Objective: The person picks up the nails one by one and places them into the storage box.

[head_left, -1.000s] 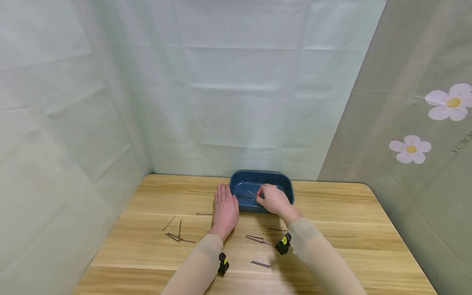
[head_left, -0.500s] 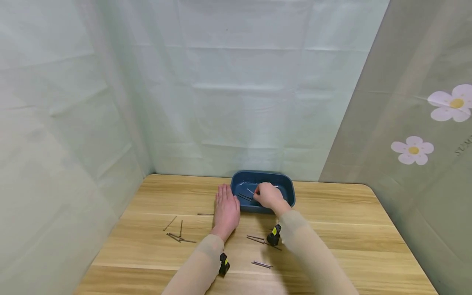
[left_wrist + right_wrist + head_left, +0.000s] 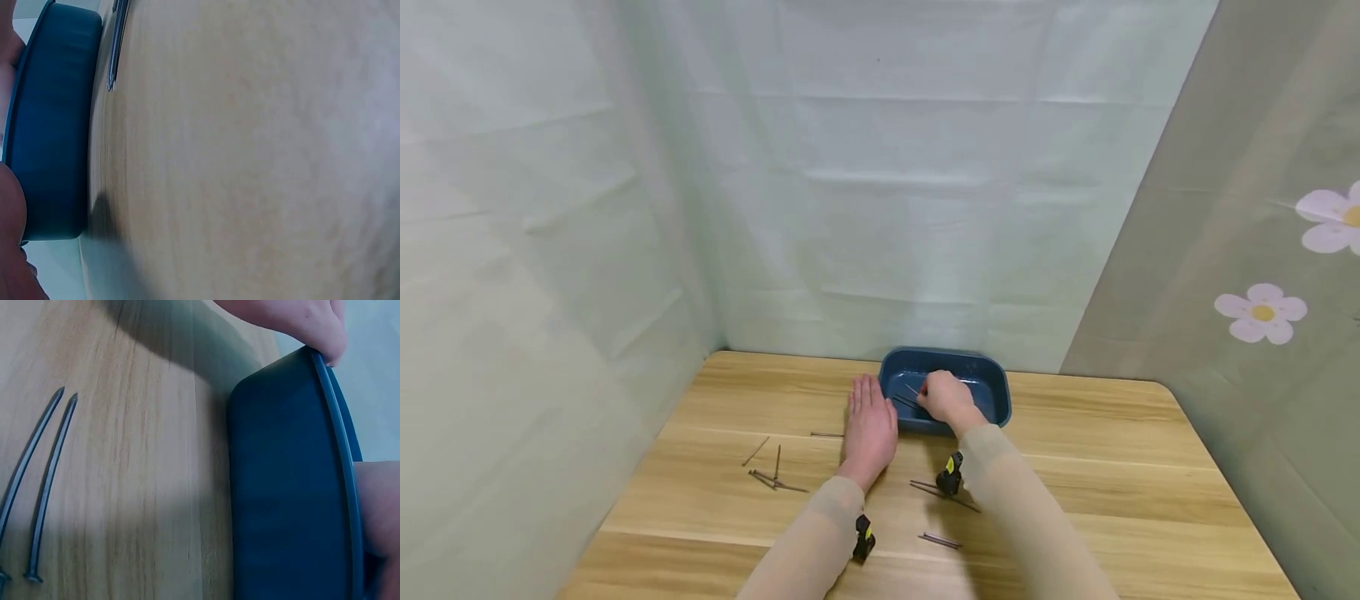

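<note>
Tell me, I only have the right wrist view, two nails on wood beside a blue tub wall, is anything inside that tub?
Observer: Yes. The head view shows a few nails lying in the blue tub.
Operator: Where's the right hand?
Observer: The right hand is over the tub, fingers curled by one nail; the actual pinch is too small to confirm.
Operator: And the left hand?
Observer: The left hand lies flat on the table, against the tub's left side.
Operator: More loose nails?
Observer: A scattered group lies left of the left hand.
</note>
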A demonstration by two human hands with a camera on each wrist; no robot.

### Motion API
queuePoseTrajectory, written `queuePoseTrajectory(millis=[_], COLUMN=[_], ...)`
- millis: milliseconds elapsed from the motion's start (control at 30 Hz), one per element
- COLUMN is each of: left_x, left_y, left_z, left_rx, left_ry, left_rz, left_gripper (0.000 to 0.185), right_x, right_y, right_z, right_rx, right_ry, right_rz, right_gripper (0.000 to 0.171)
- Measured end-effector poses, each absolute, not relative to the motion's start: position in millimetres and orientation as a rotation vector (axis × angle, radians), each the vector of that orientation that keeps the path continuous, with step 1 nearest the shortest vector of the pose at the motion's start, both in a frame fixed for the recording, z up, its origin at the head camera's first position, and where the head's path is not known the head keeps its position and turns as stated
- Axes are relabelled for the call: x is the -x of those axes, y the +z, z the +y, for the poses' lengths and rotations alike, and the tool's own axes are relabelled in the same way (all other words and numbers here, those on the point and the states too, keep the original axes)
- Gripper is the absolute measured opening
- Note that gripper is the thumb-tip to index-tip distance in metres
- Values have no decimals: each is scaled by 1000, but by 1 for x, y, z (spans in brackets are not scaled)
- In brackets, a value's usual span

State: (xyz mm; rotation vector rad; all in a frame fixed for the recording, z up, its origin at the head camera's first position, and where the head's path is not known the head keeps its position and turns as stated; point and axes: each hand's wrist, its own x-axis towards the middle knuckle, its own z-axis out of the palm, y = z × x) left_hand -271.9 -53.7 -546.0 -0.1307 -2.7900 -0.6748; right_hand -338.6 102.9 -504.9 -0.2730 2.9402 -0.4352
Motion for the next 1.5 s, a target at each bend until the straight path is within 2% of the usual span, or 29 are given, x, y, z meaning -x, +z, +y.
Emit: queuePoseTrajectory(millis=[1133,1500], left_x=[270,270], left_y=[-541,-542], left_z=[-53,-53], left_rx=[131,136], left_ry=[-671,-673], left_rz=[-2819,-2799], left_gripper=[57,57], right_x=[343,338], right_y=[-512,-503], right_z=[93,92], right_rx=[262,289], right_ry=[-282,-321], right_rz=[2979,2995], right_gripper=[14,11])
